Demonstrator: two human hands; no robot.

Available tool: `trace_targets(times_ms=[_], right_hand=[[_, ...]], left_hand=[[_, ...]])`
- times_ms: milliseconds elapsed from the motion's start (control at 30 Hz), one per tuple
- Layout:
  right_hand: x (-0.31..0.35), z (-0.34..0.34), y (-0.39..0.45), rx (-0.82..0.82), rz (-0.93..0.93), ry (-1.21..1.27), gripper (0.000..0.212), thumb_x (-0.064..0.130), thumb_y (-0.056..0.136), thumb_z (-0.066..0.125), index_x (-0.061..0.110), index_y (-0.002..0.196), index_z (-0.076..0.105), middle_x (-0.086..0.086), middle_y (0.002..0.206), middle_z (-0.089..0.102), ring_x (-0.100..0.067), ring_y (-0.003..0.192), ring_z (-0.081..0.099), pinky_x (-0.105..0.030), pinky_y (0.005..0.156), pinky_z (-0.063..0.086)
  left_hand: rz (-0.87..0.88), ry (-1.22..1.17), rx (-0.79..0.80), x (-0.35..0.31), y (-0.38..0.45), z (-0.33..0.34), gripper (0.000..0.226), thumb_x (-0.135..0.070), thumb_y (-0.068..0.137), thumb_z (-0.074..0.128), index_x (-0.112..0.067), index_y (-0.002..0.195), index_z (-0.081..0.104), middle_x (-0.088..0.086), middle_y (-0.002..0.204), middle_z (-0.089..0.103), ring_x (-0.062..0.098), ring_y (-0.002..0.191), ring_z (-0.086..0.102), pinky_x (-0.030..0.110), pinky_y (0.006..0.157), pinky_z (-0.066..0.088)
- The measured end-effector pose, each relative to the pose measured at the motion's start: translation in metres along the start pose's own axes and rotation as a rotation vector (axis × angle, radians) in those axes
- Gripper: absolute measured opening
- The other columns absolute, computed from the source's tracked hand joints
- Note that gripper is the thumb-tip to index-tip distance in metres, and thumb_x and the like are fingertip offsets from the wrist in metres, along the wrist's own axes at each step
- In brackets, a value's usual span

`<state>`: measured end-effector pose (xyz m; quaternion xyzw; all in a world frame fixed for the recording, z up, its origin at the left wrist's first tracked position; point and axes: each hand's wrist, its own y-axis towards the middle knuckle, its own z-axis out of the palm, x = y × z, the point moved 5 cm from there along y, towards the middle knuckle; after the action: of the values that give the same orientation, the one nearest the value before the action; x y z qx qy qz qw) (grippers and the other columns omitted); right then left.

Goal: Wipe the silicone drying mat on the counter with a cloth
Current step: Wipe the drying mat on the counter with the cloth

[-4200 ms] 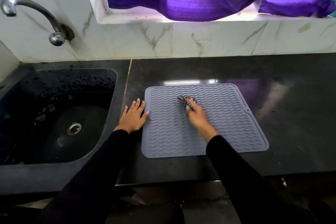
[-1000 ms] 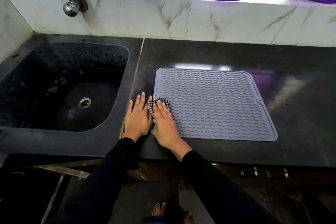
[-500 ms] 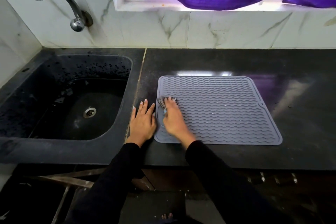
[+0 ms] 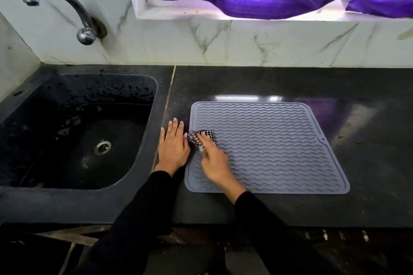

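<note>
Under the right hand (image 4: 213, 161) fingers (image 4: 202, 138), the cloth (image 4: 201, 137) is pressed onto the mat (image 4: 279, 145) at its left edge. Left hand (image 4: 173, 147) lies flat, fingers straight, on the counter (image 4: 290, 82) beside it.

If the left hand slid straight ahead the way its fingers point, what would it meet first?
Nothing nearby: the left hand lies flat on the counter beside the mat, fingers pointing toward the marble backsplash. Bare counter lies ahead, so probably the backsplash first.
</note>
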<state>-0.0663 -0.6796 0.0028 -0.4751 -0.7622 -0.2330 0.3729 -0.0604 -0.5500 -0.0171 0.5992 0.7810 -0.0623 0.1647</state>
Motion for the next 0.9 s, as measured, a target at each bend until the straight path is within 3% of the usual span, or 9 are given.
trace_targets(times_ms=[100,200,333,400,500,633,733,800,900], right_hand=[[-0.016,-0.035,0.019,-0.204,0.273,0.617,0.033,0.005,0.097,0.036,0.014,0.122,0.055,-0.010,0.116,0.062,-0.022,0.106,0.057,-0.033,0.091,0.045],[-0.014,-0.062,0.037,-0.351,0.209,0.307,0.040,0.004,0.096,0.039,0.010,0.135,0.048,-0.007,0.128,0.057,-0.021,0.119,0.052,-0.031,0.105,0.037],[-0.014,-0.039,0.051,-0.166,0.041,-0.202,0.056,-0.001,0.091,0.040,0.008,0.145,0.029,-0.010,0.151,0.031,-0.023,0.139,0.030,-0.029,0.115,0.019],[-0.020,-0.017,0.052,-0.090,0.003,-0.446,0.056,0.010,0.095,0.037,0.005,0.147,0.017,-0.013,0.156,0.015,-0.023,0.145,0.012,-0.032,0.119,0.004],[-0.027,-0.005,0.049,-0.160,-0.016,-0.553,0.058,0.027,0.099,0.030,0.001,0.147,0.011,-0.017,0.156,0.010,-0.024,0.146,0.006,-0.033,0.118,-0.004],[-0.028,-0.006,0.054,-0.139,-0.035,-0.581,0.057,0.024,0.098,0.034,0.005,0.148,0.012,-0.012,0.157,0.012,-0.020,0.146,0.007,-0.028,0.116,-0.006],[-0.027,-0.017,0.053,-0.122,-0.047,-0.471,0.055,0.018,0.096,0.042,0.012,0.147,0.023,-0.005,0.155,0.020,-0.015,0.144,0.016,-0.022,0.115,0.002],[-0.030,-0.031,0.054,-0.151,-0.004,-0.268,0.047,0.016,0.095,0.045,0.016,0.141,0.039,-0.002,0.147,0.040,-0.015,0.135,0.036,-0.024,0.112,0.022],[-0.047,-0.058,0.063,-0.161,0.271,0.495,0.025,0.008,0.093,0.051,0.010,0.115,0.062,-0.003,0.107,0.067,-0.018,0.099,0.059,-0.026,0.086,0.046]], left_hand=[[0.050,-0.007,0.044,-0.007,0.011,0.003,0.068,-0.042,0.088,0.006,-0.009,0.146,0.021,0.011,0.156,0.012,0.022,0.145,0.006,0.039,0.116,-0.004],[0.062,0.007,0.082,-0.009,0.023,0.010,0.071,-0.045,0.086,0.005,-0.012,0.147,0.018,0.010,0.157,0.009,0.021,0.145,0.003,0.039,0.116,-0.005],[0.058,0.029,0.090,-0.008,0.029,0.020,0.075,-0.049,0.084,-0.002,-0.014,0.148,0.015,0.008,0.157,0.009,0.019,0.145,0.003,0.040,0.117,-0.003],[0.057,0.043,0.079,-0.007,0.030,0.022,0.073,-0.047,0.085,0.000,-0.014,0.148,0.014,0.006,0.157,0.009,0.018,0.145,0.003,0.039,0.118,-0.002],[0.056,0.063,0.068,-0.006,0.031,0.023,0.077,-0.047,0.083,-0.004,-0.009,0.148,0.012,0.006,0.157,0.009,0.016,0.145,0.003,0.037,0.117,-0.003],[0.060,0.081,0.052,-0.006,0.030,0.023,0.083,-0.050,0.078,-0.009,-0.009,0.148,0.013,0.005,0.157,0.009,0.015,0.145,0.003,0.037,0.117,-0.003],[0.057,0.084,0.052,-0.006,0.031,0.023,0.083,-0.050,0.078,-0.009,-0.011,0.148,0.013,0.003,0.157,0.008,0.014,0.145,0.002,0.036,0.116,-0.004],[0.054,0.077,0.056,-0.007,0.031,0.022,0.080,-0.049,0.080,-0.007,-0.012,0.148,0.013,0.002,0.157,0.008,0.013,0.145,0.001,0.035,0.116,-0.004],[0.051,0.051,0.077,-0.008,0.029,0.020,0.069,-0.044,0.087,0.004,-0.013,0.148,0.013,0.001,0.158,0.007,0.012,0.145,0.000,0.035,0.116,-0.005]])
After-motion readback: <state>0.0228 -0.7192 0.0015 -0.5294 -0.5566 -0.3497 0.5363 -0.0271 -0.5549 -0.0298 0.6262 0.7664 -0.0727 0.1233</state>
